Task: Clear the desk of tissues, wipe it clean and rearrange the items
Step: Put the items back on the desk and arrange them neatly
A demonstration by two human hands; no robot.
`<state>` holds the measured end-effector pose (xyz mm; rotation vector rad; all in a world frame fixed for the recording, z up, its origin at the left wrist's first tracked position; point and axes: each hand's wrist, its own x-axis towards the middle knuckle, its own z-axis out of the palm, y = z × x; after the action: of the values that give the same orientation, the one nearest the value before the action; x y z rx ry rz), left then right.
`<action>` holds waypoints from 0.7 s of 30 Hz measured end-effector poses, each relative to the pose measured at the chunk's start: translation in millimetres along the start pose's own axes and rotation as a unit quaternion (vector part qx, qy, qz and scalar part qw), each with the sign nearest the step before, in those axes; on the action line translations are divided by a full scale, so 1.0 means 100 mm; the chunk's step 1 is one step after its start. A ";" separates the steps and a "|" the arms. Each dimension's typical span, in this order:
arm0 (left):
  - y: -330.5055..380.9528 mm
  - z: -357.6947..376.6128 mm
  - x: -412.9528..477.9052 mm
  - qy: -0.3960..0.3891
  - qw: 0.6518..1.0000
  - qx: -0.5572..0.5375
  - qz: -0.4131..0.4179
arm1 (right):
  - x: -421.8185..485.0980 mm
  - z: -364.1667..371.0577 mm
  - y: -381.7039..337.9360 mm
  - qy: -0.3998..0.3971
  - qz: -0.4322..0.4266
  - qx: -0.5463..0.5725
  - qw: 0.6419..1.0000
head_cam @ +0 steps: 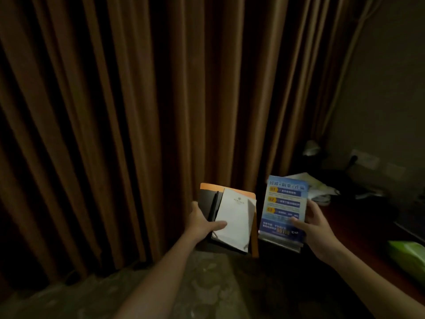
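left hand (202, 223) grips black-orange folder (205, 199) with notepad (234, 217), thumb on paper | right hand (319, 226) grasps blue sign stand (284, 203) | green pack (407, 256), perhaps tissues, cut off on dim desk (368, 226)

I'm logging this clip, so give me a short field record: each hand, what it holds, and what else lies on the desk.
left hand: grips black folder with white notepad, thumb on the pad
right hand: grips blue sign by its right edge
desk: white crumpled heap at back, green pack at right
backdrop: brown curtain
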<state>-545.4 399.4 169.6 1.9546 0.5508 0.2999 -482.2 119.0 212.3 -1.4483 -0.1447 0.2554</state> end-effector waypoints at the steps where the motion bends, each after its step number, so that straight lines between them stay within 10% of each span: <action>1: 0.03 0.11 0.23 -0.018 1.000 0.001 0.009 | 0.16 -0.04 0.01 0.021 0.000 0.002 1.000; 21: 0.78 2.48 3.76 -0.305 0.947 0.057 0.085 | 2.68 -1.40 0.13 0.248 -0.034 -0.059 0.966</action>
<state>-92.2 365.4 119.8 2.0733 -0.0072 -0.2388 -189.7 55.3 168.1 -1.5791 0.2016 -0.1786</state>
